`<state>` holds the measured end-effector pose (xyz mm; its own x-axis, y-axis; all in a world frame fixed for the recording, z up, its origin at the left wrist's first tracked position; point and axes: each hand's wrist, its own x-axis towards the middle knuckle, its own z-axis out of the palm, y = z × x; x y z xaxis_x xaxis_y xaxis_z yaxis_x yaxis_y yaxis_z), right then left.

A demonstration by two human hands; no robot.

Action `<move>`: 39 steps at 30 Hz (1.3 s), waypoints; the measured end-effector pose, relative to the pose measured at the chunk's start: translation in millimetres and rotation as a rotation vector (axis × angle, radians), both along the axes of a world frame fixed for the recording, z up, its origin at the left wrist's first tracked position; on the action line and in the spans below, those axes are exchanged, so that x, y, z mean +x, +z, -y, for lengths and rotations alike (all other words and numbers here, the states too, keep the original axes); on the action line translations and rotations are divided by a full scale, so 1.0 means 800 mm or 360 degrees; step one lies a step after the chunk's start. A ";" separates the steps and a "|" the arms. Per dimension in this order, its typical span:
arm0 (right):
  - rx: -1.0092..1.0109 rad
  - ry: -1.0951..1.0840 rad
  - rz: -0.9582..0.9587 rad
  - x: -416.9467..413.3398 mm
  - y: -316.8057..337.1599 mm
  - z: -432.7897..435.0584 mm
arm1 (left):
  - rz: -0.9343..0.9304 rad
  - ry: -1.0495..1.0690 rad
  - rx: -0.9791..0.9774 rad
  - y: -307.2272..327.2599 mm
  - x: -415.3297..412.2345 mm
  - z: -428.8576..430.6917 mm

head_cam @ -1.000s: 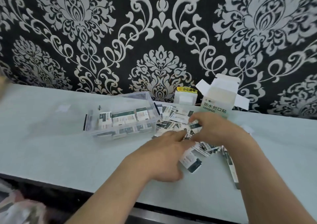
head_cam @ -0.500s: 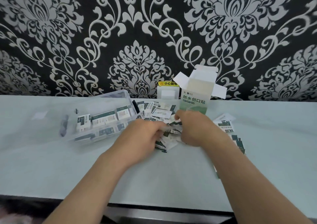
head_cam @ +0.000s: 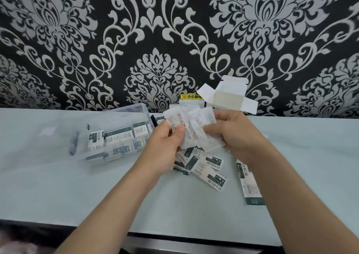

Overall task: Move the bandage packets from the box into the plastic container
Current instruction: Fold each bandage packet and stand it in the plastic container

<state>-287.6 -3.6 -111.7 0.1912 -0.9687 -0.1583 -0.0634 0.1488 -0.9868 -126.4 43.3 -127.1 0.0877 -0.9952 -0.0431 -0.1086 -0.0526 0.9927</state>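
Observation:
Between both hands I hold a fanned bunch of white bandage packets (head_cam: 194, 129), raised above the table. My left hand (head_cam: 167, 146) pinches the bunch's left side with thumb on top. My right hand (head_cam: 235, 135) grips its right side. Below the hands, several loose green-and-white packets (head_cam: 206, 166) lie on the table, and one more (head_cam: 249, 183) lies further right. The clear plastic container (head_cam: 93, 137) stands to the left with several packets in rows inside. The open white cardboard box (head_cam: 227, 98) stands upright behind my right hand, flaps spread.
The pale table (head_cam: 58, 185) runs up to a black-and-white patterned wall. A small white item with a yellow warning label (head_cam: 191, 98) stands by the wall beside the box. The table's dark front edge (head_cam: 174, 242) is close to me.
Both hands have gathered packets from the pile and lifted them off the table as a fanned bunch. The camera has shifted, so the container and box appear further left.

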 end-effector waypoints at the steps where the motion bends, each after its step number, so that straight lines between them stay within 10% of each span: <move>1: 0.0077 0.0018 0.0210 0.005 0.001 -0.001 | -0.0113 0.0027 0.0017 0.000 -0.005 0.000; 9: 0.0035 0.0024 0.0646 0.043 -0.002 -0.012 | -0.0137 0.0099 -0.0045 0.002 -0.013 0.004; 18: 0.0005 0.0079 0.0227 0.078 -0.004 -0.028 | 0.0661 -0.0134 -0.0280 -0.009 -0.014 0.002; 24: 0.0386 -0.0088 0.0580 0.066 -0.002 -0.014 | 0.0946 -0.0419 -0.0370 0.006 -0.008 -0.008; 39: 0.0330 0.0660 0.0527 0.050 0.006 -0.023 | 0.1199 -0.0221 -0.0720 0.018 0.018 -0.008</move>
<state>-247.3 14.9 -107.0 0.6209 -0.7569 -0.2040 0.1498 0.3700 -0.9169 -112.4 49.5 -112.8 -0.1888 -0.9066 0.3773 -0.7175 0.3897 0.5773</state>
